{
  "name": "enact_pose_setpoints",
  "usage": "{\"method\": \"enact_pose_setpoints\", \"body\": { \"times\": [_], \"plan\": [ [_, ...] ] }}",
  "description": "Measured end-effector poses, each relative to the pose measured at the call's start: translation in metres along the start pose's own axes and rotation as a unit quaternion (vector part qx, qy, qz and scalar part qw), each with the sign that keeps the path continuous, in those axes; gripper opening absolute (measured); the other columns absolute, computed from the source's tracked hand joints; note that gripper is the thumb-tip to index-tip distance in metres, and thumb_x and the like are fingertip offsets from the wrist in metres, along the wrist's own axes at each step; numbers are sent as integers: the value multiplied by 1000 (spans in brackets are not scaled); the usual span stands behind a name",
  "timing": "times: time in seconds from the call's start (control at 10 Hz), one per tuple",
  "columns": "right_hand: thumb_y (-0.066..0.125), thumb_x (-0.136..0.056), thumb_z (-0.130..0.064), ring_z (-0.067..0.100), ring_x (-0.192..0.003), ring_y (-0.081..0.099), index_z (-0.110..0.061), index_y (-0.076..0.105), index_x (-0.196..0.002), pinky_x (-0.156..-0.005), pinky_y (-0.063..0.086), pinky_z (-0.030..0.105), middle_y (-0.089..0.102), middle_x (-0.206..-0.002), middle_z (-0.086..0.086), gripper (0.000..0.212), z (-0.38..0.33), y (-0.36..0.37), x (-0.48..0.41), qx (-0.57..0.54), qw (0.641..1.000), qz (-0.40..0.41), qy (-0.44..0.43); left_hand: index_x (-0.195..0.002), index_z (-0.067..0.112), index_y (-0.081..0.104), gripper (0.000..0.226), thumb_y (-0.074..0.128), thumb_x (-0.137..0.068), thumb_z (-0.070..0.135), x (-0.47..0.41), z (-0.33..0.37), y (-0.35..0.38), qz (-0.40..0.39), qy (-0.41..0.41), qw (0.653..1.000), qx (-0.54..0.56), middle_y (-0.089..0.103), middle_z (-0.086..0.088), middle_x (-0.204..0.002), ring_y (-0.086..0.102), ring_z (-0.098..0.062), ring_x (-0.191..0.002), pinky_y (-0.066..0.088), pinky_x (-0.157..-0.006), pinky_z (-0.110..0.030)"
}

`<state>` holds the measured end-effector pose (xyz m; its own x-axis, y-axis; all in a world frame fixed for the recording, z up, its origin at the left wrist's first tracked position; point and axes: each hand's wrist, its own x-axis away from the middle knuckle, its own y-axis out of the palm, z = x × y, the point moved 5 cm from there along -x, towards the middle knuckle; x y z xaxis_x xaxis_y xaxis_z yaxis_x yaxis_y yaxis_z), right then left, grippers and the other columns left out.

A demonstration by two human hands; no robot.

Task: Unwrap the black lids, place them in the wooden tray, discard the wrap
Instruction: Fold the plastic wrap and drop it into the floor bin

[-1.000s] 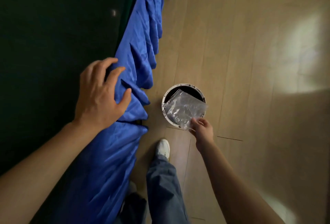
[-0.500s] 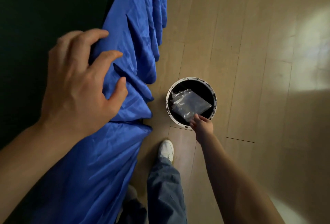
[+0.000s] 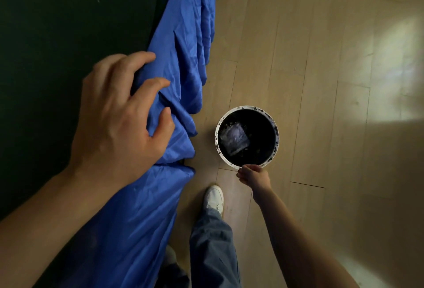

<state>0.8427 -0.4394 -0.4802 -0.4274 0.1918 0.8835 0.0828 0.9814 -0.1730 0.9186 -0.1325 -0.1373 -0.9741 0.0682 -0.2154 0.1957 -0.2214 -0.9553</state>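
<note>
The right hand (image 3: 253, 176) hangs at the near rim of the round bin (image 3: 276, 127) on the floor, fingers loosely curled and pinching nothing. The left hand (image 3: 119, 113) is spread, palm down, on the blue cloth (image 3: 183, 42) that drapes the desk (image 3: 68, 24) edge. The clear wrap (image 3: 234, 137) lies crumpled inside the bin, toward its left side, apart from both hands. It looks thin, light and limp, probably slippery; a pinch at a corner or a scrunch would hold it best. No black lids or wooden tray are in view.
</note>
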Motion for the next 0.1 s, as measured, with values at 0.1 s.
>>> {"method": "enact_pose_setpoints", "body": {
  "times": [0.1],
  "plan": [
    [59,-102,-8,22,-74,70,-4,67,-102,-66,55,30,73,-84,11,8,-9,5,-9,47,999,-4,-19,-116,2,68,32,60,-91,21,0,2,1,1,-5,1000,-5,54,-24,-142,45,-44,-127,36,-104,-52]
  ]
}}
